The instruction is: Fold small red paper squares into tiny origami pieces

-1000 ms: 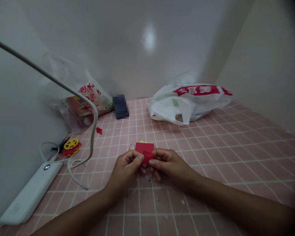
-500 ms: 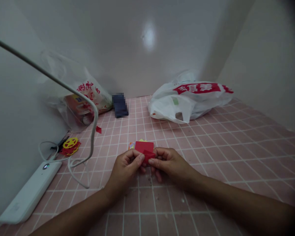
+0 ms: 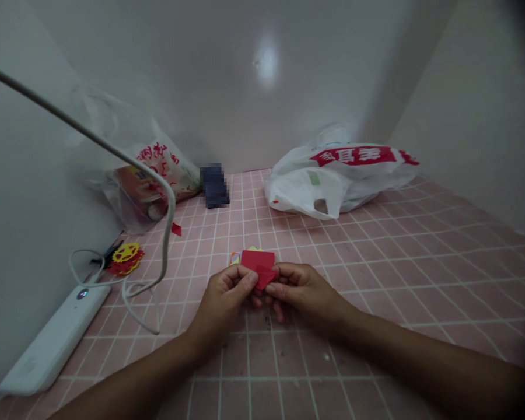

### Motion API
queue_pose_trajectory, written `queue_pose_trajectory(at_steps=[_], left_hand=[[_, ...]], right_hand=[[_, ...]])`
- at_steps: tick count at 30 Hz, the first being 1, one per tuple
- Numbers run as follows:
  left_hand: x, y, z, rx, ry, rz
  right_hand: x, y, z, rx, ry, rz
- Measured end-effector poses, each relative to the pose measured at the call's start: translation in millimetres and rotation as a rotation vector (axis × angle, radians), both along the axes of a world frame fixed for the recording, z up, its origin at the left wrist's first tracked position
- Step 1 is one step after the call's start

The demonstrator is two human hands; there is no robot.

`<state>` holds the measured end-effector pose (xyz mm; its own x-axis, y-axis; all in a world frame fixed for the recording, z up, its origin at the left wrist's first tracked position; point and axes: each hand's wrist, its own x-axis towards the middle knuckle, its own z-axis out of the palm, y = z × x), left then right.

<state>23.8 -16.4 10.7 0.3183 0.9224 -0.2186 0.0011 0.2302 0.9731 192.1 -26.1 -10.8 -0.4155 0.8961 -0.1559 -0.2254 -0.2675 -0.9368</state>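
Paper [image 3: 266, 277], red and folded small, sits between the two hands, over the bench [image 3: 376, 280]. The left hand [image 3: 230, 291] and right hand [image 3: 308, 291] are close together, each pinching an edge between thumb and fingers, probably because such thin stuff flops unless steadied from both sides. Just behind lies a red sheet [image 3: 251, 258], within easy reach; whether the folded piece touches it is hard to tell. The white bag [image 3: 301, 189] and white device [image 3: 55, 344] lie well apart, leaving the hands room.
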Motion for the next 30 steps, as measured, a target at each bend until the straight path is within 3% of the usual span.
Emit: queue_pose_trajectory(at_steps=[9,17,30], left_hand=[[-0.1,1.7,-2.0,-0.039,-0.045,-0.004],[-1.6,-0.2,-3.5,0.047,-0.012,-0.021],[-1.3,1.4,-3.7,0.048,-0.005,-0.032]], right_hand=[[1.0,0.4,-0.4,0.024,-0.005,0.0],[-0.3,0.3,-1.8,-0.002,0.014,-0.003],[-0.8,-0.4,-3.2,-0.019,0.022,-0.012]])
